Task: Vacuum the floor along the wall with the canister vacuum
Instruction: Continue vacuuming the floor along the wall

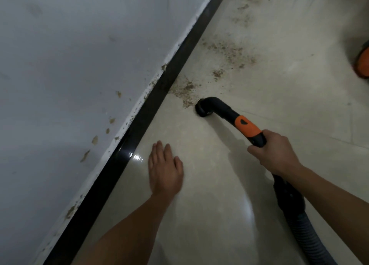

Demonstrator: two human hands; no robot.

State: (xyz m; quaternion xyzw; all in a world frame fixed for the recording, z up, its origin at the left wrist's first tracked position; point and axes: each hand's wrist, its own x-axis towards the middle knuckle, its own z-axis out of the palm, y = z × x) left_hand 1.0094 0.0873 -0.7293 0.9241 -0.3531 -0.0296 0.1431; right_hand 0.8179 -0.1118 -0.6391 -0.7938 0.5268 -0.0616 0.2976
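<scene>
Plainly, right hand [277, 154] grips vacuum handle [247, 127].

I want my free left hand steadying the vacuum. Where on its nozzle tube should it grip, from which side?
Grip the nozzle tube at its orange collar, ahead of the right hand, coming over the top from the wall side. That stretch is bare and off the floor; the mouth faces down.
</scene>
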